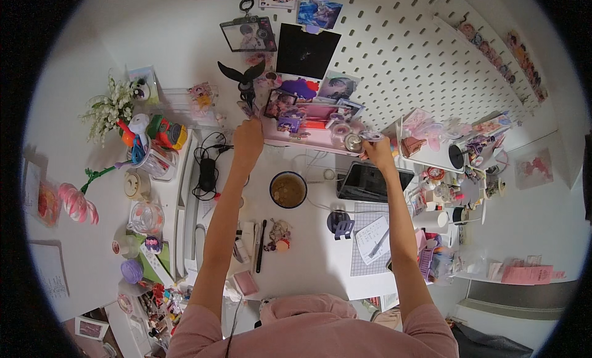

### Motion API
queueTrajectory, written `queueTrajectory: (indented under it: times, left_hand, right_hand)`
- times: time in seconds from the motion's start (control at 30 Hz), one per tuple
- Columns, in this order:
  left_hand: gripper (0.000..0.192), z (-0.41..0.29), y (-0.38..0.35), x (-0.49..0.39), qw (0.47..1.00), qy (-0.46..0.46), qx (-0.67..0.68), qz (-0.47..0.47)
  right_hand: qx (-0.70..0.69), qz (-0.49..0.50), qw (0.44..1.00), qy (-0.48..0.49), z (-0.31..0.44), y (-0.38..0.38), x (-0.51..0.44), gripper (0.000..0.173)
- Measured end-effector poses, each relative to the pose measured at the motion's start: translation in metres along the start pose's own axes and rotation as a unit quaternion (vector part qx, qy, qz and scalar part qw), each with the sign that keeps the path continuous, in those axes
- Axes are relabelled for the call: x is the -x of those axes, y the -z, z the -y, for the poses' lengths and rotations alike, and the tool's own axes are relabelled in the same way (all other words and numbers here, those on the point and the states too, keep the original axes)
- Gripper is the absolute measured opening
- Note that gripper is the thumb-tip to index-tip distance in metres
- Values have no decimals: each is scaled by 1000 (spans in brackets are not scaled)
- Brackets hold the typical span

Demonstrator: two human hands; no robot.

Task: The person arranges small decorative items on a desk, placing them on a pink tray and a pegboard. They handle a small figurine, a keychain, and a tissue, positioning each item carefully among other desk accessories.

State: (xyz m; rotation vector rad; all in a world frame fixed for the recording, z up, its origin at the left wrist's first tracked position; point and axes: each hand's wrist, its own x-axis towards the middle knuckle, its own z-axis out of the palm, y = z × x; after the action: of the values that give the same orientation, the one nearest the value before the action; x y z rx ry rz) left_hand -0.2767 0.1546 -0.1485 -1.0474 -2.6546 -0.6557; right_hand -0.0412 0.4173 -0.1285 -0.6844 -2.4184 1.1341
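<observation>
A long pink shelf (305, 143) spans the space between my two hands at the back of the desk. My left hand (249, 138) is closed at its left end, just below a black tail-shaped ornament (247, 78). Around the right end curls my right hand (379, 152), close to a round metal tin (353, 142) and a clear-cased item. Small purple boxes (290, 121), framed pictures and photo cards stand on the shelf. My fingertips are partly hidden at both ends.
A bowl of brownish liquid (288, 190) stands mid-desk. Right of it are a dark tablet (372, 181), a purple stand (342, 225) and a written sheet (373, 240). A black power adapter (207, 174) with cables lies left. A white pegboard (407, 57) rises behind.
</observation>
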Motion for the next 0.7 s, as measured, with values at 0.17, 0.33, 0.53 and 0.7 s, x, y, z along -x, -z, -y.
queueTrajectory:
  times: [0.17,0.33,0.53,0.7]
  left_hand:
    - [17,2,-2,0,1000,10,12,14]
    - [19,-1,1,1,1000,6,3,5]
    - [13,-7,7,1,999,19,-17,26]
    - [13,0,3,1,999,-7,-33,14]
  right_hand:
    - [-13,9,1000,-6,-2,2,0,12]
    - [-19,9,1000,-20,-2,2,0,13]
    - [-22,14,1000,6,-9,5,-1,12]
    - [-25,15,1000,-3,-3,4,-1,13]
